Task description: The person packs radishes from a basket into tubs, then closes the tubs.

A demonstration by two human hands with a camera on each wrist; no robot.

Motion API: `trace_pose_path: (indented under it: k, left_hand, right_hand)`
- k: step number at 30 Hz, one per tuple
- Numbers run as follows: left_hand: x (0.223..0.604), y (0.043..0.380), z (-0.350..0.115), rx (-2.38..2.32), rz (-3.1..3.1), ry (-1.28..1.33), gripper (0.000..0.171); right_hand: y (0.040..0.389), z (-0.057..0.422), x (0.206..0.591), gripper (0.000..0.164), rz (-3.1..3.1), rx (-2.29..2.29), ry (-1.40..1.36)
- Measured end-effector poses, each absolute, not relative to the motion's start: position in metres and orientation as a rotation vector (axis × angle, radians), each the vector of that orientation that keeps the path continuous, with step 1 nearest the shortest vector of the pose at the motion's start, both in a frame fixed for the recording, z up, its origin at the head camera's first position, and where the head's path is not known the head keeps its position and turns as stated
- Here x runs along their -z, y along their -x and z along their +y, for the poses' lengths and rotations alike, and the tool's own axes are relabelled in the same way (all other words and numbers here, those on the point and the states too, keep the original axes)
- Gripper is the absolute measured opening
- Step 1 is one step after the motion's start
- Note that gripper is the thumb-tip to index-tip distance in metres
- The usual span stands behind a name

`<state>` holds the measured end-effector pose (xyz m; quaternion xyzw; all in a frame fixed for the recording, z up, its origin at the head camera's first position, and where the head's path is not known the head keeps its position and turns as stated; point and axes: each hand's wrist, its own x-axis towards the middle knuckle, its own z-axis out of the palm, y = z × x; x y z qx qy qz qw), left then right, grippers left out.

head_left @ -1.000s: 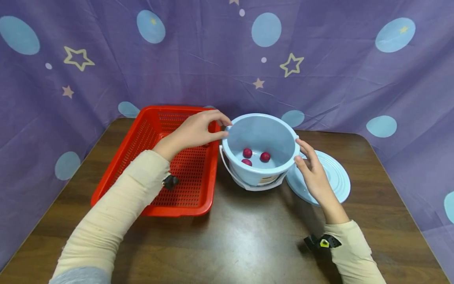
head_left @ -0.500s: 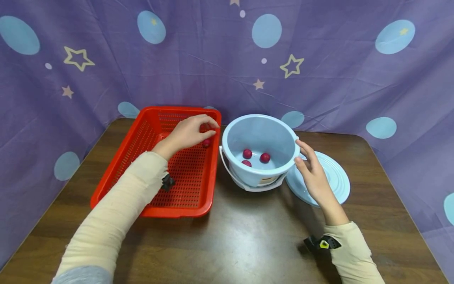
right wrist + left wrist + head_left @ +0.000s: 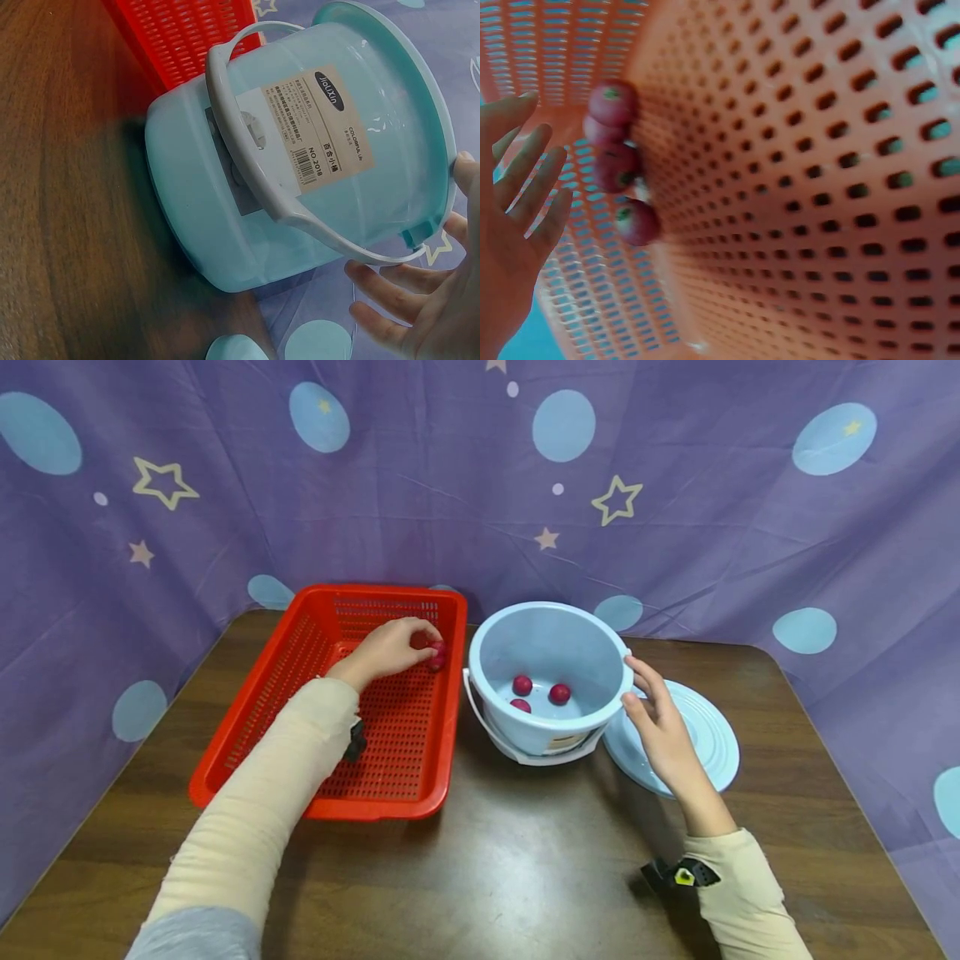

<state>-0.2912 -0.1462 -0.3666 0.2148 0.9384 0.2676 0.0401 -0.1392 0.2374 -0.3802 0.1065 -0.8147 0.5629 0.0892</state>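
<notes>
My left hand (image 3: 386, 652) reaches into the red basket (image 3: 442, 797), its fingers beside small round red fruits (image 3: 437, 652). In the left wrist view the fingers of the left hand (image 3: 517, 195) are spread and apart from several of these fruits (image 3: 636, 222), which have green stem spots. They lie in a row along the basket wall (image 3: 795, 150). My right hand (image 3: 663, 731) touches the right rim of the light blue bucket (image 3: 543, 739) with thumb and fingertips. In the right wrist view the other fingers of the right hand (image 3: 435, 292) extend near the handle's end. Three red fruits (image 3: 559, 694) lie inside the bucket.
A light blue lid (image 3: 705, 727) lies flat on the wooden table (image 3: 487, 877), right of the bucket. The white bucket handle (image 3: 247, 165) hangs down across the labelled side. A purple curtain (image 3: 450, 485) with stars and dots stands behind the table.
My left hand has moved from the bucket's left rim leftward and down into the basket, beside the red fruits. The right hand stays at the bucket's right rim.
</notes>
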Motion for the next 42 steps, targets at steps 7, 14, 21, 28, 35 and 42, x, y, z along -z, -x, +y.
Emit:
trace_pose_path:
  k: [7, 14, 21, 28, 35, 42]
  left_hand:
    - [0.381, 0.295, -0.15, -0.77, 2.847, -0.602, 0.022]
    - [0.387, 0.296, -0.15, -0.737, 2.822, -0.611, 0.025]
    - [0.391, 0.294, -0.147, -0.692, 2.827, -0.587, 0.028]
    - [0.393, 0.296, -0.142, -0.611, 2.862, -0.609, 0.029]
    - [0.396, 0.298, -0.141, -0.523, 2.921, -0.631, 0.03]
    - [0.394, 0.298, -0.143, -0.56, 2.921, -0.666, 0.028]
  right_hand:
    - [0.139, 0.237, 0.38, 0.05, -2.427, -1.669, -0.31]
    - [0.139, 0.237, 0.379, 0.05, -2.433, -1.666, -0.303]
    - [0.138, 0.237, 0.38, 0.05, -2.433, -1.67, -0.306]
    - [0.138, 0.236, 0.38, 0.05, -2.434, -1.675, -0.301]
    - [0.138, 0.236, 0.381, 0.05, -2.437, -1.685, -0.294]
    - [0.139, 0.236, 0.381, 0.05, -2.438, -1.69, -0.293]
